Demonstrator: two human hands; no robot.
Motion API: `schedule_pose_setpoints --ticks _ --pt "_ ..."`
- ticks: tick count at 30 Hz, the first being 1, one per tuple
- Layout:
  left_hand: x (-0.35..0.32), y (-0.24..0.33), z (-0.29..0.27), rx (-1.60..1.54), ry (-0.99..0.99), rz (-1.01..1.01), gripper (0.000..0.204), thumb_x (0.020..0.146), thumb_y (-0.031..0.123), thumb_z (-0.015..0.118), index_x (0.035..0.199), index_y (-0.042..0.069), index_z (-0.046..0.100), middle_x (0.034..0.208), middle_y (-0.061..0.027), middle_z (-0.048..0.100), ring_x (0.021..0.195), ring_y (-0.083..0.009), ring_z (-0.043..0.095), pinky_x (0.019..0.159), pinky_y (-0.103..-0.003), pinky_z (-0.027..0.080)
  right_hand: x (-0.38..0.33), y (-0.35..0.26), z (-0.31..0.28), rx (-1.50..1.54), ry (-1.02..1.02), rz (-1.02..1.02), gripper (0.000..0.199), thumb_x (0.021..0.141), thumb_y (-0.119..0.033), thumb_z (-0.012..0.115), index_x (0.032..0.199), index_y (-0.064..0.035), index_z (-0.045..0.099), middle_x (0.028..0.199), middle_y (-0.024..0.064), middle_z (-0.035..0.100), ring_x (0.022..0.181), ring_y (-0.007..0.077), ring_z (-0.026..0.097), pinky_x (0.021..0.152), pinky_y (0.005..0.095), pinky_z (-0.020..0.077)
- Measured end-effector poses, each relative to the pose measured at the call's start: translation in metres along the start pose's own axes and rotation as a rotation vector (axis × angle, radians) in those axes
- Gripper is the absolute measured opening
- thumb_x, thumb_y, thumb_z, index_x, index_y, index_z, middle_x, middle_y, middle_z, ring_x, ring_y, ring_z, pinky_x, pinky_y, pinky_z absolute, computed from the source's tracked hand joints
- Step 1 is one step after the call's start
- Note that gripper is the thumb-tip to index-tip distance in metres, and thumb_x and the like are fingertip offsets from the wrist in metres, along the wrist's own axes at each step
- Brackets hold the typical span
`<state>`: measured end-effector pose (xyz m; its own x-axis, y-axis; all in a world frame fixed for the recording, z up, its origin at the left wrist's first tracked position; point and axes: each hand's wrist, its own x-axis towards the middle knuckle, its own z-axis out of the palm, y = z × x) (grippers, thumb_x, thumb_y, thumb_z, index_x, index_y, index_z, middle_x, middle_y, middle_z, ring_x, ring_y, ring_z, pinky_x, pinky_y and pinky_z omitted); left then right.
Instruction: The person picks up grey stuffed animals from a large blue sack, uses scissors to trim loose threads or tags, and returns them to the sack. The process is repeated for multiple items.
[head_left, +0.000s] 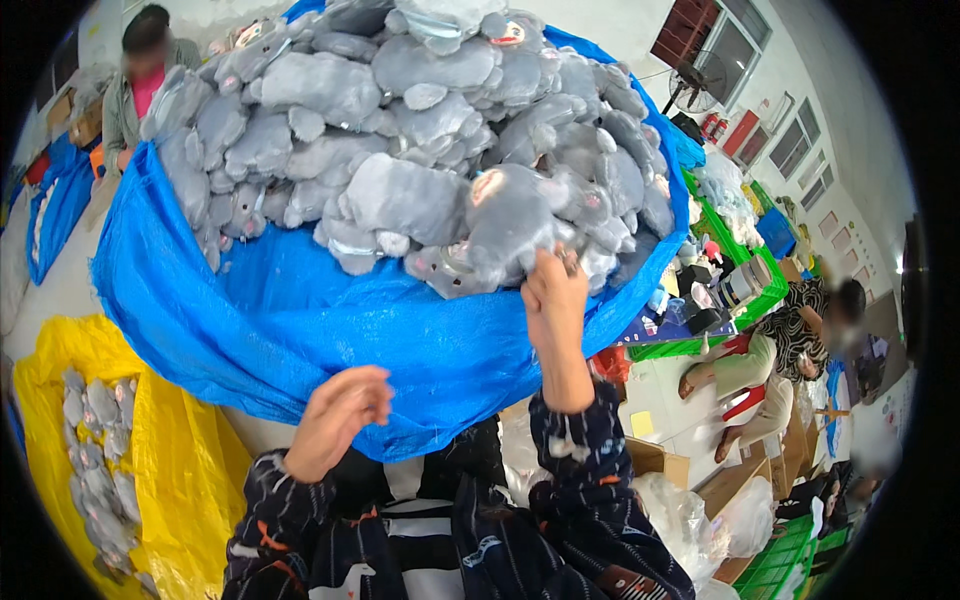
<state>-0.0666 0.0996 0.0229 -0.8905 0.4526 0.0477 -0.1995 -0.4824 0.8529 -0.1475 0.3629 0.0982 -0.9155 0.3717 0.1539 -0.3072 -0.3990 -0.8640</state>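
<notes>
A large heap of grey plush toys (425, 120) fills a big blue woven sack (330, 320) in front of me. My right hand (556, 300) reaches up to the near edge of the heap. Its fingers are closed on the lower edge of a grey plush toy (510, 230) that has a pale patch with a red mark. Something small and dark shows at the fingertips, too small to name. Lower left of it, my left hand (342, 415) hovers over the sack's near side, fingers loosely bent and nothing in them.
At the lower left stands a yellow sack (190, 450) with smaller grey plush pieces (98, 450). Green crates (755, 290) with mixed goods line the right side. A person (150, 80) is at the far left, and another person (790, 340) sits at the right. Cardboard boxes (735, 485) lie at the lower right.
</notes>
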Motion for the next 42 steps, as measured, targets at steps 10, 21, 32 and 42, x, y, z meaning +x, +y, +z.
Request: schedule_pose_setpoints --ticks 10,21,32,42 --pt "0.034 -0.038 0.032 -0.213 0.029 -0.203 0.050 0.092 0.020 0.057 0.132 -0.001 0.036 0.122 -0.0111 0.051 0.106 -0.0167 0.054 0.084 -0.030 0.047 -0.143 0.055 -0.048 -0.062 -0.029 0.421 0.018 0.081 -0.006 0.058 0.089 -0.0107 0.043 0.060 -0.0059 0.037 0.042 0.0040 0.030 0.039 0.0206 0.0234" --pt "0.014 -0.043 0.027 0.152 0.121 0.019 0.051 0.083 0.005 0.062 0.130 -0.001 0.042 0.122 -0.0101 0.052 0.109 -0.0159 0.051 0.091 -0.031 0.043 -0.097 0.033 -0.060 -0.327 -0.085 0.300 0.044 0.087 -0.022 0.064 0.122 0.0012 0.050 0.070 -0.0040 0.049 0.052 0.0024 0.040 0.043 0.0188 0.0305" --pt "0.018 -0.057 0.003 0.468 0.374 0.244 0.024 0.090 0.011 0.058 0.111 -0.001 0.055 0.096 -0.0021 0.059 0.086 -0.0090 0.054 0.073 -0.023 0.045 -0.103 0.064 -0.058 -0.715 -0.179 -0.172 0.019 0.085 -0.014 0.067 0.094 -0.0021 0.056 0.070 0.0010 0.055 0.059 0.0077 0.048 0.052 0.0245 0.0401" --pt "0.035 -0.063 -0.017 -0.758 0.368 -0.125 0.011 0.092 0.020 0.057 0.083 0.014 0.055 0.061 0.0065 0.046 0.047 -0.0035 0.037 0.054 -0.018 0.038 -0.095 0.082 -0.080 -1.007 -0.110 -0.457 0.016 0.082 -0.006 0.067 0.094 -0.0026 0.057 0.077 0.0074 0.061 0.064 0.0146 0.058 0.058 0.0276 0.0459"
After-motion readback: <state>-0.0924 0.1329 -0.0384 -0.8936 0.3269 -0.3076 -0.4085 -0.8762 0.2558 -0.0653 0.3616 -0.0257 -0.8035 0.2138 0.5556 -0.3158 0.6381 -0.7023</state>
